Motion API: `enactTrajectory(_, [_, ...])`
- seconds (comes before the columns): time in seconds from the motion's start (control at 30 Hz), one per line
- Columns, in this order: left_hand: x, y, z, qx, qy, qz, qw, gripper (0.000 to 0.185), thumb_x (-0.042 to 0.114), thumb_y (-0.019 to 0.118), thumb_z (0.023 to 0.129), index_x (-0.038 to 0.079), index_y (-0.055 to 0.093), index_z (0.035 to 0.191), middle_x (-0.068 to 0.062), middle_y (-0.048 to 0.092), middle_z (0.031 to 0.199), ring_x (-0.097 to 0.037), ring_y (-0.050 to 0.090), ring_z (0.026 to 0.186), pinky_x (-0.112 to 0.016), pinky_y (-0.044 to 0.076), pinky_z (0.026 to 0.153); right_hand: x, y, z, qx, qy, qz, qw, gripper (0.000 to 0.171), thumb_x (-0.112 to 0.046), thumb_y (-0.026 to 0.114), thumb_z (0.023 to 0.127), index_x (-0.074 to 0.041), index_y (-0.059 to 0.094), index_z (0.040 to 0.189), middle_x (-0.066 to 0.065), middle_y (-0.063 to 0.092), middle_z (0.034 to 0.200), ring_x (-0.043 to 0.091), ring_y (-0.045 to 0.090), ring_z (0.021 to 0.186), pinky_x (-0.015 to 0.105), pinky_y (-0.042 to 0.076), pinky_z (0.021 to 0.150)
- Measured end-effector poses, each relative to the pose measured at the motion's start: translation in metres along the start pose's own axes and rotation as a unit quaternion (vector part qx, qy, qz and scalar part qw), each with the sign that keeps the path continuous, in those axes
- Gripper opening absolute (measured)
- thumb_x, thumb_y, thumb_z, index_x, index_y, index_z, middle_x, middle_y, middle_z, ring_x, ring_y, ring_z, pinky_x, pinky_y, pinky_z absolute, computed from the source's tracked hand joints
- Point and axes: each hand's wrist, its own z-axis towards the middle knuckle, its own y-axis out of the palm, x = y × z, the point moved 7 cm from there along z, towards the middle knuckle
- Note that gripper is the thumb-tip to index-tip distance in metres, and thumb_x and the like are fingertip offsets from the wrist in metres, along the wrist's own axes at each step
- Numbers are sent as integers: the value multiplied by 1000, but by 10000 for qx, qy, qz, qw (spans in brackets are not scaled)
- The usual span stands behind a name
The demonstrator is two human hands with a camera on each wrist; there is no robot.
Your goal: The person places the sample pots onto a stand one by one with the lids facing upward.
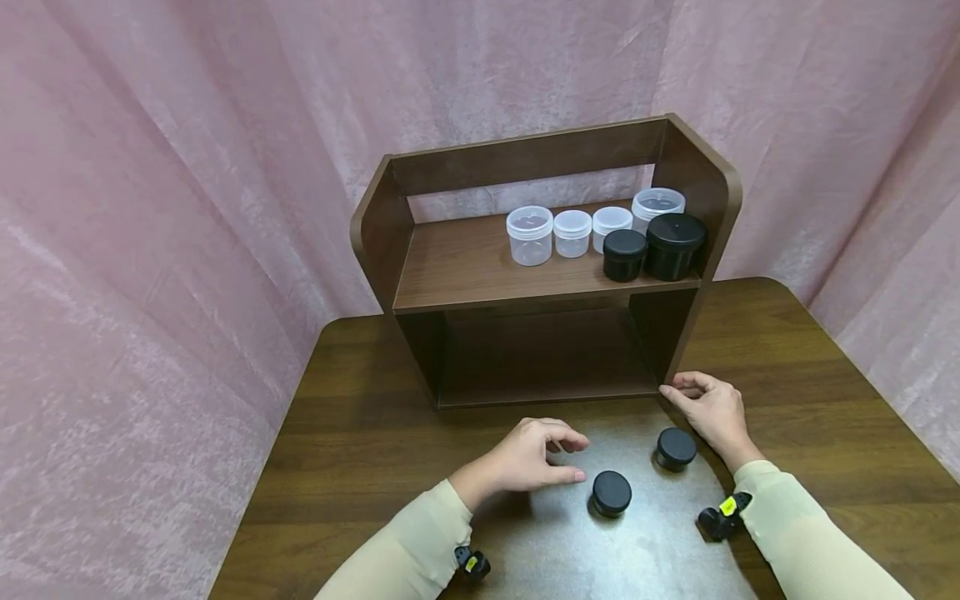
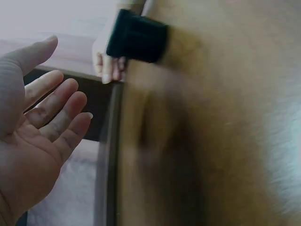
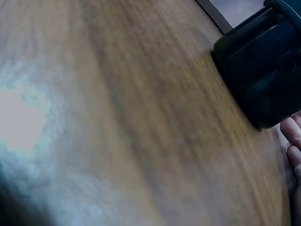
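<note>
My left hand (image 1: 528, 456) hovers over the table with thumb and fingers spread apart and nothing between them; its palm shows bare in the left wrist view. Just right of it stands a small black lidded jar (image 1: 612, 493). A second black jar (image 1: 676, 449) stands farther back, close below my right hand (image 1: 712, 414). The right hand's thumb and fingertips are at the lower front right corner of the brown wooden shelf (image 1: 547, 292), fingers loosely bent. One black jar (image 3: 258, 70) fills the upper right of the right wrist view, hiding part of that hand.
On the upper shelf board, toward the right, stand several clear jars (image 1: 530, 237) with white lids, plus a black jar (image 1: 624, 255) and a larger black jar (image 1: 675, 247). The lower compartment (image 1: 547, 354) opens toward me. Pink curtains (image 1: 187, 208) hang behind the wooden table (image 1: 337, 467).
</note>
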Motion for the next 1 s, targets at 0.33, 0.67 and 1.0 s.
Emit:
enactTrajectory(0.33, [-2, 32, -2, -552, 166, 247, 9980, 49, 32, 81, 78, 13, 66, 120, 5, 67, 109, 3, 57, 97, -14, 48, 80, 1, 0, 0, -18, 14, -26, 10000, 28, -38, 76, 82, -13, 72, 93, 2, 73, 84, -10, 57, 69, 14, 43, 60])
enactTrajectory(0.67, [-4, 46, -1, -680, 146, 280, 9972, 59, 33, 86, 72, 16, 63, 124, 11, 63, 110, 3, 57, 97, -9, 45, 82, 0, 0, 0, -36, 14, -14, 10000, 28, -38, 76, 82, -13, 72, 94, 2, 73, 85, -11, 57, 69, 14, 43, 60])
enactTrajectory(1.0, [-4, 56, 11, -587, 153, 560, 9966, 63, 37, 85, 72, 13, 63, 125, 9, 64, 118, 7, 53, 103, -10, 40, 90, 1, 1, 0, -30, 38, 3, 10000, 29, -39, 76, 82, -13, 72, 94, 2, 73, 85, -10, 58, 69, 13, 43, 61])
